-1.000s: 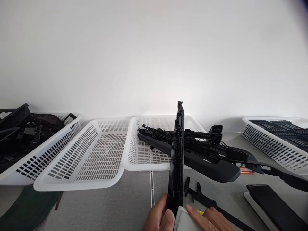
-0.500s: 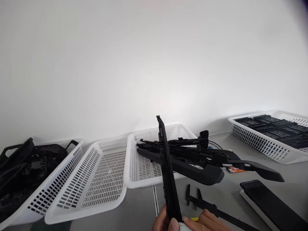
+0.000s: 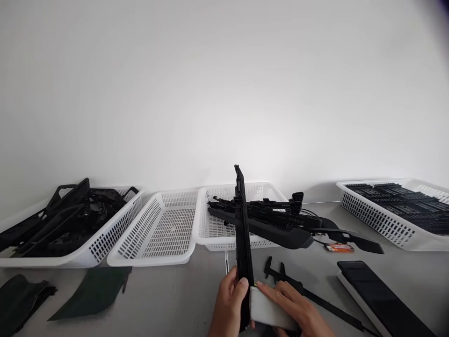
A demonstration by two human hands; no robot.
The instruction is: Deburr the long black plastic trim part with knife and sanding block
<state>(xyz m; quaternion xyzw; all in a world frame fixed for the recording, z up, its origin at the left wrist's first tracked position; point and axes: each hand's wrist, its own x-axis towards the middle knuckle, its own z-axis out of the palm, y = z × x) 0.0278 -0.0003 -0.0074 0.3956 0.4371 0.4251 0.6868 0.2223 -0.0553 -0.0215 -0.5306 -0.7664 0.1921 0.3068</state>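
Note:
My left hand [image 3: 229,302] is wrapped round the lower end of a long, narrow black plastic trim piece [image 3: 243,234], its thumb lying across the face. The piece stands nearly upright, with a hooked tip at the top and ribs along its length. My right hand [image 3: 296,304] grips a whitish, block-shaped object [image 3: 270,311], whose end meets the right edge of the trim piece. A bit of yellow shows by the right index fingertip. Black calipers [image 3: 312,295] lie on the table just beyond the right hand.
Black plastic parts fill a white basket [image 3: 79,260] at left and overhang another basket [image 3: 213,241] behind the trim piece. Between them stands a white basket [image 3: 154,260]. Flat black parts lie in the right basket [image 3: 396,234]. Dark green sheets [image 3: 93,292], an orange packet [image 3: 339,247] and a black-topped slab [image 3: 386,299] lie around.
The view has tipped down, so more of both hands, the whitish block and the green sheets show. Both hands keep their hold; the trim piece stands a little more upright.

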